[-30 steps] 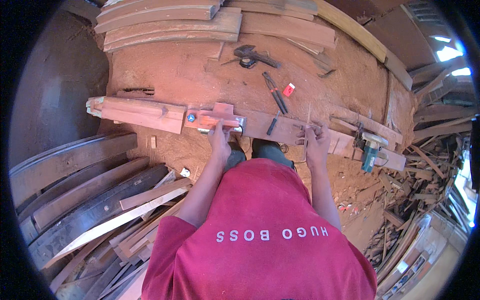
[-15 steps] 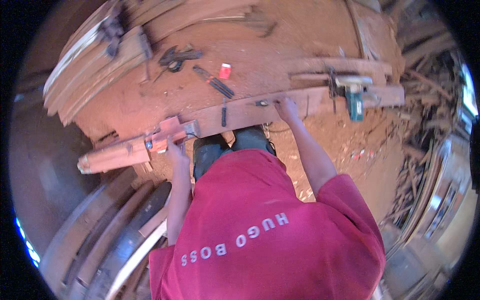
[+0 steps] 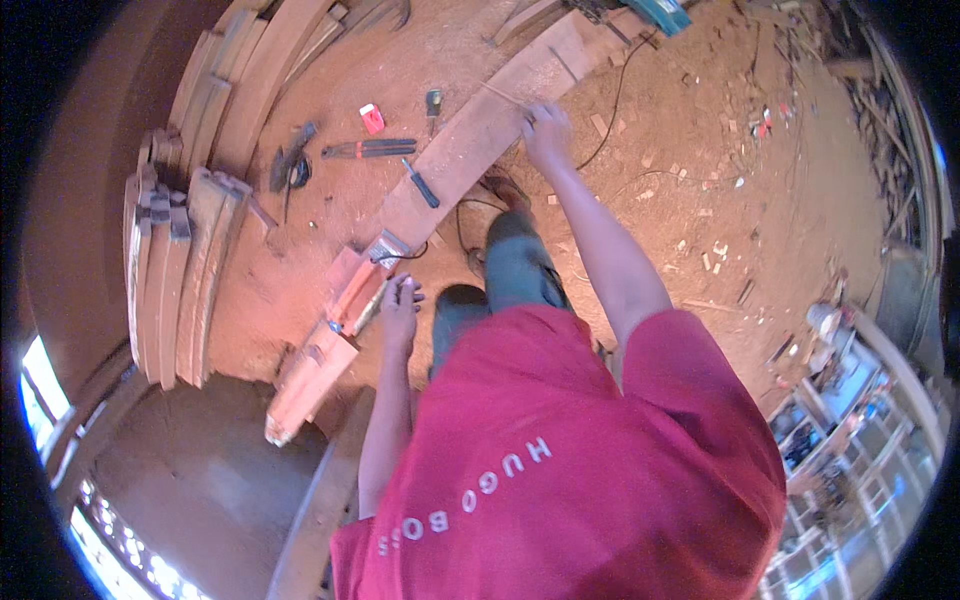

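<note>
My right hand point(image 3: 548, 135) is closed on a thin wooden stick point(image 3: 500, 95) over the long reddish plank point(image 3: 470, 130), which runs diagonally from lower left to upper right. A dark-handled screwdriver point(image 3: 421, 185) lies on the plank. My left hand point(image 3: 402, 305), fingers apart and slightly curled, is just right of a power tool point(image 3: 386, 247) with a metal end and black cord, set among short reddish wood pieces point(image 3: 315, 375) at the plank's lower end. Pliers with dark red-trimmed handles point(image 3: 375, 148), a small red-and-white box point(image 3: 372, 119) and a dark tool point(image 3: 295, 160) lie on the sawdust beyond.
Stacked curved boards point(image 3: 160, 270) stand at the left. A teal power saw point(image 3: 660, 14) is at the plank's far end. Cords point(image 3: 610, 120) and offcuts point(image 3: 705, 215) lie on the dusty ground at right. A cluttered wood pile point(image 3: 880, 160) lines the right edge.
The view has turned, so the plank now runs diagonally. My left hand has come away from the power tool. My right hand remains at the plank, now higher in the picture.
</note>
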`<action>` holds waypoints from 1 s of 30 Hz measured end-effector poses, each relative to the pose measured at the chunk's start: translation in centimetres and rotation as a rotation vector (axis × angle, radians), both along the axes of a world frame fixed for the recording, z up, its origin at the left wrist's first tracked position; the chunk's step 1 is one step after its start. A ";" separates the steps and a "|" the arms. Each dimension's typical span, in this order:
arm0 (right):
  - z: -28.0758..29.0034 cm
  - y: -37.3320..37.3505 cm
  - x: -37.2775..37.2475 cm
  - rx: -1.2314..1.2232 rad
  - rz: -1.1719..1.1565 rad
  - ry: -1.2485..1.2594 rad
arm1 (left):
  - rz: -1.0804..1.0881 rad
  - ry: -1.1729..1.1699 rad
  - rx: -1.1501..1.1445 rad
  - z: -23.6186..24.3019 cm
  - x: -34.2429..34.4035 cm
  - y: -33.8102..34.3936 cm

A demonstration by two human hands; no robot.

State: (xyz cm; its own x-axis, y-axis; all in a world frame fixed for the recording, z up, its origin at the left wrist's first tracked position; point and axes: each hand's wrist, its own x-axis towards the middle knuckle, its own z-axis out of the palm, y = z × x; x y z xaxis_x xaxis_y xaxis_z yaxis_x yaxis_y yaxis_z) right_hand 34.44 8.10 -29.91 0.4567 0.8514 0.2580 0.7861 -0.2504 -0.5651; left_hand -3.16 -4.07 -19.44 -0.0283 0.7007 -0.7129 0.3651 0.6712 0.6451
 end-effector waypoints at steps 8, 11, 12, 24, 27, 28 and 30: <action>-2.9 -35.8 -2.7 -1.054 -0.179 0.367 | -0.450 0.067 0.395 -4.3 8.1 1.5; -6.2 -51.7 -2.8 -1.155 -0.312 0.350 | -0.554 0.020 0.392 -8.2 9.2 -0.5; -7.4 -55.9 -2.1 -1.176 -0.372 0.347 | -0.594 -0.019 0.391 -10.0 9.9 -1.5; -16.4 -43.8 7.6 -0.432 -0.586 0.533 | -0.862 0.257 0.022 -34.6 14.5 -9.2; -21.4 -39.6 8.8 -0.543 -0.448 0.792 | -0.887 0.303 0.066 -45.1 18.0 -7.9; -23.1 -38.6 9.2 -0.547 -0.379 0.841 | -0.900 0.326 0.099 -49.5 19.3 -6.8; -25.9 -38.3 9.7 -0.566 -0.231 0.948 | -1.063 0.439 0.252 -59.1 19.6 -3.7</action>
State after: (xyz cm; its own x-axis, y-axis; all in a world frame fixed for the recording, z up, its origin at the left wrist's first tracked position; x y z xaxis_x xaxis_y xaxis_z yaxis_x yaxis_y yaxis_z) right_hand 44.18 -30.20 -55.78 0.4245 0.6056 -0.6731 0.0014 -0.7439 -0.6683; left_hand 16.45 -7.73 -78.58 0.4462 0.6399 -0.6256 0.8885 -0.2330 0.3954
